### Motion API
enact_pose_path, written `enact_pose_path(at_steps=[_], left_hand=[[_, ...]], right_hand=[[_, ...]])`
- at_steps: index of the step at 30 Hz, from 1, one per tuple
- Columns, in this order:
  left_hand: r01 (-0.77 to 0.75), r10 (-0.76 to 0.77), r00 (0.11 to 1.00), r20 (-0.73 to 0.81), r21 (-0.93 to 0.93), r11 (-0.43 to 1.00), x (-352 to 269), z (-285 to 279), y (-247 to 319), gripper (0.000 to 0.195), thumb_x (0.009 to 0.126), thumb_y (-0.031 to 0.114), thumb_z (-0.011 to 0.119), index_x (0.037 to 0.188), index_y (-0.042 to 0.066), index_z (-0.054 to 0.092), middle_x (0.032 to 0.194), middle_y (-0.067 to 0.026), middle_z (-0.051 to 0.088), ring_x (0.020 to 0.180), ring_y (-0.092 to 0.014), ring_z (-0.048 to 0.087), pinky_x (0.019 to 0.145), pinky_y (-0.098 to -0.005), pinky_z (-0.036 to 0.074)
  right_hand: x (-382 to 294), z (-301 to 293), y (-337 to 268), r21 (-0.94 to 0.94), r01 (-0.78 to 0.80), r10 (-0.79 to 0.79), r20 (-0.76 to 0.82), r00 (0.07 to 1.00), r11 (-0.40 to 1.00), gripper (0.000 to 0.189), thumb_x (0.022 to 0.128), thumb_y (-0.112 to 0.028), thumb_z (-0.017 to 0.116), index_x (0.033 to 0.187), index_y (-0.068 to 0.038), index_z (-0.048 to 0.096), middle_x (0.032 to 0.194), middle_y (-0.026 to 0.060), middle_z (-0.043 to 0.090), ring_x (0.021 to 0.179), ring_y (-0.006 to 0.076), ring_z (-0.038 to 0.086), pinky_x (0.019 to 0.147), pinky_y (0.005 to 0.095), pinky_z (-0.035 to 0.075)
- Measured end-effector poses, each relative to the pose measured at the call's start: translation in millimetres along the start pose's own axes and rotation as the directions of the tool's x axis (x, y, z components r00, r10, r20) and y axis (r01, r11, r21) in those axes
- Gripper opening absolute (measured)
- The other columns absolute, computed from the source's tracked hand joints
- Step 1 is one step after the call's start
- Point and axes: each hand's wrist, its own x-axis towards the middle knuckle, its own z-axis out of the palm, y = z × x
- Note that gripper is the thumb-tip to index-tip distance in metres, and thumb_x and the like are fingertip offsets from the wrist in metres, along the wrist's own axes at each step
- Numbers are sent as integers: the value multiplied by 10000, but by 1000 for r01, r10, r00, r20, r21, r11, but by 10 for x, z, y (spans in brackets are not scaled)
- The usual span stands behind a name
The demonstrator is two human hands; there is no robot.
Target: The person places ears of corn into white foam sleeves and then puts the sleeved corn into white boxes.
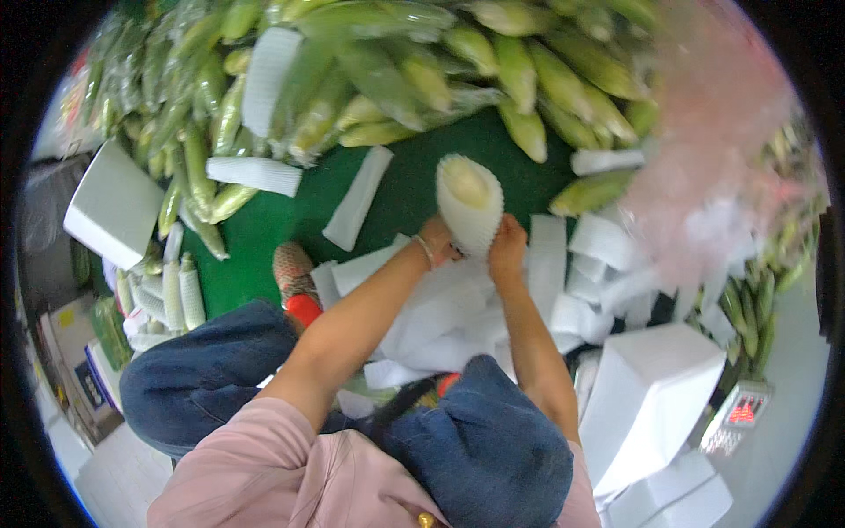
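Both hands are around a white foam net sleeve [470, 228] with a pale ear, apparently corn [467, 183], showing at its wide upper opening. My left hand [441, 239], with a bracelet at the wrist, grips the sleeve's lower left side. On the right side of the sleeve, my right hand [508, 245] has its fingers curled onto the edge. How far the ear reaches down inside is hidden. Below the hands, over my lap, lies a heap of loose white foam sleeves [439, 323].
Green-husked corn ears [521, 72] are piled across the far side, some in clear plastic. A loose flat sleeve [358, 198] lies on the green floor covering [254, 228]. White foam boxes [650, 389] stand at right; sleeved ears [173, 297] gather at left. Blurred pinkish plastic covers the upper right.
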Motion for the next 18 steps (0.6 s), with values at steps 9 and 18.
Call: enact_pose_path(at_steps=[9,18], left_hand=[[-230,224,972,-75,-90,969,-965,607,-170,538,861,504,395,1255,141,432,1289,-79,454,1169,-251,441,982,-435,354],[-298,218,948,233,892,341,-1306,856,-163,480,762,229,648,1179,81,461,1134,-119,509,1042,-265,491,909,-370,398]], right_hand=[[-990,-570,-1072,-77,93,-91,23,996,993,227,828,-167,597,978,0,565,921,105,614,782,171,572,679,271,453],[-1785,-1605,-2182,-340,292,-272,108,956,894,688,544,-147,776,1139,-35,450,1084,121,518,1030,254,504,854,367,423]])
